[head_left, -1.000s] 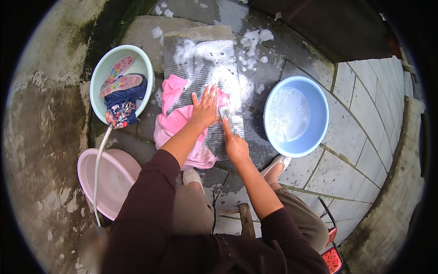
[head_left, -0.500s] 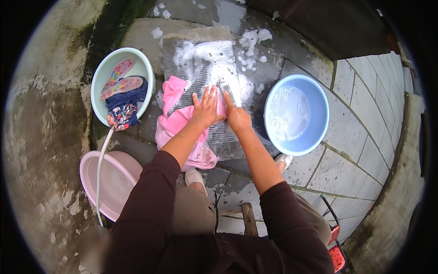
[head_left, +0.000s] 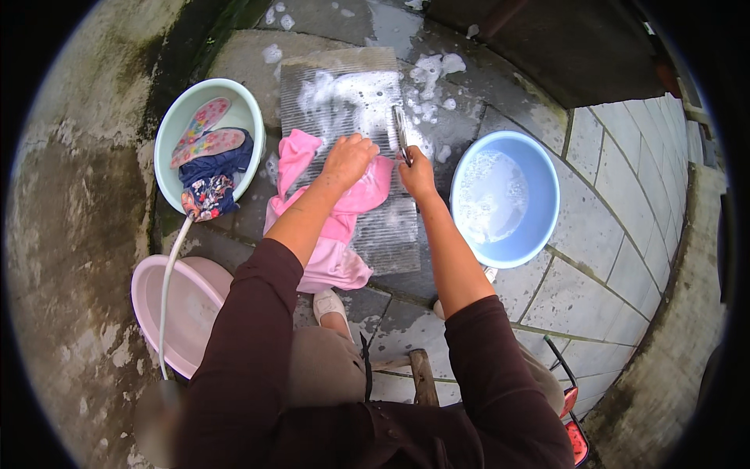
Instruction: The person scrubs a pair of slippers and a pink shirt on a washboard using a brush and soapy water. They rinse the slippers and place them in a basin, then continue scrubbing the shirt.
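Observation:
A soaked pink garment (head_left: 337,223) lies bunched over the left side of a ribbed, foam-covered washboard slab (head_left: 380,242). My left hand (head_left: 351,162) is on the garment's upper part, its fingers curled in and closed on the cloth. Held in my right hand (head_left: 418,172) is a narrow grey scrubbing brush (head_left: 401,131), turned nearly edge-on and raised at the slab's right edge. Its bristles cannot be made out clearly. White suds (head_left: 344,92) cover the slab's far half.
To the right stands a blue basin (head_left: 548,199) of soapy water. On the left, a pale green basin (head_left: 164,148) holds dark clothes and floral insoles; a white hose (head_left: 166,293) runs past a pink basin (head_left: 144,293). A wooden stool (head_left: 423,375) is below me.
My right hand has moved right, lifting the brush off the garment and turning it edge-on. My left hand has gone from flat to curled. Part of the garment now shows between the hands.

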`<action>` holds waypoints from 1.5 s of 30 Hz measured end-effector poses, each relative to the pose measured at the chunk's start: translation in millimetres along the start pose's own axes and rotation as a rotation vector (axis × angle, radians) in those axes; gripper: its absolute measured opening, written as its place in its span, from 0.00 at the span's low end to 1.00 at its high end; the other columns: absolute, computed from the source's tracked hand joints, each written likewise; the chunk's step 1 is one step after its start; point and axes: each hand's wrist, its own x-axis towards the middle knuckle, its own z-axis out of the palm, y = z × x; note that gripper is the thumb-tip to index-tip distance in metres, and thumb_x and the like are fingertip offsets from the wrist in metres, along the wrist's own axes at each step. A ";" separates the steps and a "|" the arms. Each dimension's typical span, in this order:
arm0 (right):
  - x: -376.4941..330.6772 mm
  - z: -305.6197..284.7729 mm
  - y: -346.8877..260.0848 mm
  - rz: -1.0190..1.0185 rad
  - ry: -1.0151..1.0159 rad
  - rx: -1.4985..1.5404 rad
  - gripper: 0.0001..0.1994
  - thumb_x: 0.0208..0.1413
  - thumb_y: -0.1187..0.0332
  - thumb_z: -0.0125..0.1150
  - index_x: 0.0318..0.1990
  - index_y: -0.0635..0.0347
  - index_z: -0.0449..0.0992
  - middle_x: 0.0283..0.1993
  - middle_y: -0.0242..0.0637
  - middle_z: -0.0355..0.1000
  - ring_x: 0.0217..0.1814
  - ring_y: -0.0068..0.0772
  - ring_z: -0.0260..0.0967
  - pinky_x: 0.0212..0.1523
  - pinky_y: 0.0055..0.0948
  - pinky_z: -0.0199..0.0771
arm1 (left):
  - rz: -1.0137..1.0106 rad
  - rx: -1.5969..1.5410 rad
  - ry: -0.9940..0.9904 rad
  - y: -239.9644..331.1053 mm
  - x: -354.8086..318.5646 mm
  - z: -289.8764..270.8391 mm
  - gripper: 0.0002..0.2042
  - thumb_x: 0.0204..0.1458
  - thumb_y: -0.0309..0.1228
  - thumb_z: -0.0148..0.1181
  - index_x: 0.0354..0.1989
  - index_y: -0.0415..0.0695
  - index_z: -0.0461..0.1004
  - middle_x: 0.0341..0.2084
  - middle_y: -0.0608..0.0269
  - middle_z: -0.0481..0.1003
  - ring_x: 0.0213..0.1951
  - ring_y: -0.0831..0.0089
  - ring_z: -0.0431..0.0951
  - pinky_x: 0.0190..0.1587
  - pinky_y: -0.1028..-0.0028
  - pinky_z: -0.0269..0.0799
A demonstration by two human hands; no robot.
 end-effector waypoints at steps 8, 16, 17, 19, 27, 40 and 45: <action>-7.6 27.8 -11.1 -0.022 0.013 0.026 0.10 0.48 0.74 0.60 0.40 0.61 0.72 0.39 0.51 0.73 0.42 0.53 0.71 0.45 0.41 0.69 | 0.017 -0.037 0.035 -7.1 -14.3 -0.3 0.07 0.51 0.28 0.52 0.35 0.49 0.75 0.35 0.67 0.73 0.42 0.66 0.73 0.42 0.65 0.71; -47.8 18.0 6.0 -0.076 -0.020 -0.039 0.11 0.45 0.75 0.61 0.39 0.62 0.78 0.38 0.50 0.69 0.43 0.52 0.68 0.47 0.40 0.68 | 0.101 -0.190 0.179 5.6 -65.1 14.1 0.07 0.49 0.27 0.55 0.36 0.44 0.76 0.45 0.61 0.75 0.47 0.65 0.76 0.46 0.70 0.75; -54.7 17.9 7.6 -0.065 -0.035 -0.045 0.11 0.45 0.75 0.61 0.40 0.62 0.78 0.38 0.50 0.69 0.43 0.52 0.68 0.47 0.40 0.68 | 0.083 -0.196 0.189 7.3 -70.4 17.8 0.07 0.49 0.27 0.55 0.36 0.43 0.76 0.46 0.61 0.75 0.47 0.64 0.76 0.46 0.70 0.75; -64.9 15.9 5.5 -0.056 -0.051 -0.057 0.11 0.46 0.74 0.61 0.40 0.63 0.77 0.38 0.50 0.69 0.43 0.51 0.69 0.45 0.40 0.69 | 0.046 -0.204 0.209 10.0 -78.2 22.7 0.06 0.50 0.27 0.55 0.36 0.42 0.75 0.46 0.60 0.75 0.48 0.64 0.76 0.46 0.70 0.75; -30.5 26.0 -24.7 -0.014 0.084 -0.032 0.12 0.48 0.67 0.64 0.37 0.65 0.75 0.34 0.48 0.73 0.35 0.52 0.72 0.38 0.42 0.72 | 0.100 -0.112 0.210 13.4 -75.2 14.1 0.08 0.48 0.26 0.54 0.37 0.46 0.76 0.39 0.60 0.74 0.45 0.61 0.74 0.44 0.65 0.73; -49.8 -28.2 -94.5 0.310 -0.322 0.876 0.07 0.61 0.68 0.55 0.40 0.61 0.69 0.20 0.26 0.63 0.16 0.15 0.54 0.15 0.19 0.50 | -0.465 -1.357 0.328 -3.7 -81.7 -45.0 0.12 0.59 0.32 0.57 0.47 0.40 0.68 0.38 0.66 0.71 0.39 0.79 0.71 0.41 0.75 0.69; -59.8 -40.0 -109.2 0.303 -0.268 1.155 0.07 0.61 0.70 0.56 0.41 0.60 0.64 0.17 0.25 0.59 0.14 0.15 0.51 0.13 0.19 0.44 | -0.458 -1.233 -0.096 -14.2 -93.7 -65.3 0.15 0.58 0.38 0.58 0.44 0.38 0.74 0.38 0.65 0.75 0.40 0.79 0.72 0.43 0.76 0.68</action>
